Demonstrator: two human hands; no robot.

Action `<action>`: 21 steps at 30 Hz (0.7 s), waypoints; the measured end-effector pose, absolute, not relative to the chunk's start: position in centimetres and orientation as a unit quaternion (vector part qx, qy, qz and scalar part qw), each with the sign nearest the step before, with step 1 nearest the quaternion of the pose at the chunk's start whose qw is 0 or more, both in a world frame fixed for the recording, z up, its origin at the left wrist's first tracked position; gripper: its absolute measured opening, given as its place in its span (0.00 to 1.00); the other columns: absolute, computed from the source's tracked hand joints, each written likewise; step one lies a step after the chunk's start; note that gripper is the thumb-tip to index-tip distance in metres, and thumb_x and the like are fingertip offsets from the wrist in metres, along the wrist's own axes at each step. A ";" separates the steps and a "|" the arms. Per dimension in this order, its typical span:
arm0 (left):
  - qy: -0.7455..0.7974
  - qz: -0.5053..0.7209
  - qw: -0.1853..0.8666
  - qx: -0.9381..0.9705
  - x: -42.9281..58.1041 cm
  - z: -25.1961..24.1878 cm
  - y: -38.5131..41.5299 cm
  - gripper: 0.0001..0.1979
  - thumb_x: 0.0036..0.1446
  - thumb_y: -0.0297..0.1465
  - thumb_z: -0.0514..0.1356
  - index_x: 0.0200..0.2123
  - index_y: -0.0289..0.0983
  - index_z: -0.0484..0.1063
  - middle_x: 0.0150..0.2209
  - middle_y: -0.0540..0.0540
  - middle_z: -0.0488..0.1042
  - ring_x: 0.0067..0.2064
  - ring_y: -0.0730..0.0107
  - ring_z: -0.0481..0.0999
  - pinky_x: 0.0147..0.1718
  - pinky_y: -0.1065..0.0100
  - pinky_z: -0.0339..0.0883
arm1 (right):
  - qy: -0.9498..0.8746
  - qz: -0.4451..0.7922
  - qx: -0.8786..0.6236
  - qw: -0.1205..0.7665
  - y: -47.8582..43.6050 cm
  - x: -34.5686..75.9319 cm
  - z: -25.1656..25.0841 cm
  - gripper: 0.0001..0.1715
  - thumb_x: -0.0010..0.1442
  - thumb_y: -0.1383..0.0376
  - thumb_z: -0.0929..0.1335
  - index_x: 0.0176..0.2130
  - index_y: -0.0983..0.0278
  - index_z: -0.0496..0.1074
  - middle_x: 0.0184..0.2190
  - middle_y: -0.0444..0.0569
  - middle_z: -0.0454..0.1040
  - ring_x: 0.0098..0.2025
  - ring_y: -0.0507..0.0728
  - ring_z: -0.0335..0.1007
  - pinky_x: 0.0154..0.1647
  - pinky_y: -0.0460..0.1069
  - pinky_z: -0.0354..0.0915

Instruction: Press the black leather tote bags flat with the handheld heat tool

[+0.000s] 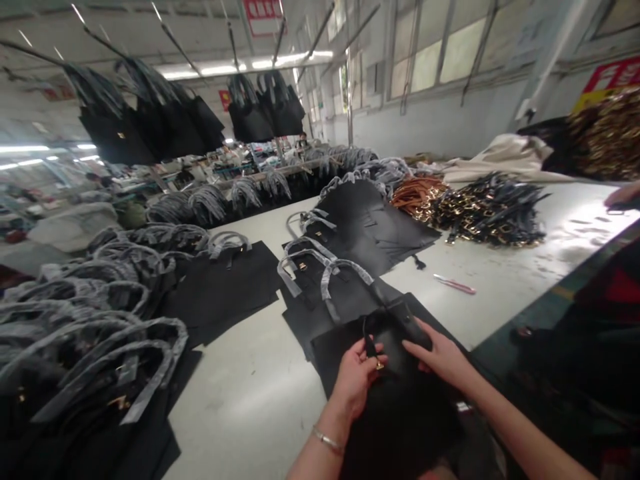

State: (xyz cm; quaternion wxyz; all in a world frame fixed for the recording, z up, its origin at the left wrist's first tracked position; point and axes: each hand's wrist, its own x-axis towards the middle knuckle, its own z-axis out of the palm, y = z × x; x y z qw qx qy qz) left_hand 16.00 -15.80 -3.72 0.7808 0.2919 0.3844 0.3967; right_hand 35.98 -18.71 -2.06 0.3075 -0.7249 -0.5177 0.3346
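A black bag panel with a plastic-wrapped handle lies across the near edge of the table. My left hand is over it, fingers closed on a black strap with a gold clasp at its end. To the right, my right hand pinches the panel's folded upper edge between thumb and fingers. Under and behind this piece lie more black panels with wrapped handles.
Stacked handled panels fill the table's left side. A pink-handled tool lies to the right, before a pile of black straps with gold clasps and some brown straps. Another person's hand shows at the right edge. Black bags hang overhead.
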 end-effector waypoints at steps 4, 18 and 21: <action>0.370 0.405 0.789 0.275 15.7 -4.0 -15.6 0.24 0.42 0.19 0.66 0.46 0.35 0.71 0.46 0.39 0.75 0.38 0.69 0.77 0.42 0.68 0.69 | -0.533 0.430 -0.657 0.315 -19.8 35.8 -1.2 0.45 0.57 0.51 0.68 0.65 0.68 0.54 0.17 0.40 0.72 0.18 0.55 0.72 0.20 0.46 0.66; 0.298 0.398 0.795 0.346 15.5 -3.7 -14.9 0.20 0.40 0.19 0.64 0.41 0.33 0.76 0.36 0.43 0.78 0.34 0.72 0.74 0.34 0.74 0.64 | -0.529 0.568 -0.568 0.274 -20.5 33.7 2.4 0.41 0.57 0.56 0.70 0.64 0.66 0.57 0.22 0.41 0.70 0.18 0.50 0.68 0.17 0.42 0.64; 0.307 0.397 0.806 0.314 15.5 -3.9 -14.7 0.26 0.37 0.18 0.65 0.45 0.35 0.75 0.42 0.41 0.77 0.42 0.66 0.75 0.39 0.71 0.66 | -0.526 0.541 -0.582 0.302 -20.2 34.1 2.6 0.41 0.57 0.54 0.69 0.64 0.65 0.57 0.22 0.40 0.69 0.18 0.50 0.68 0.17 0.42 0.64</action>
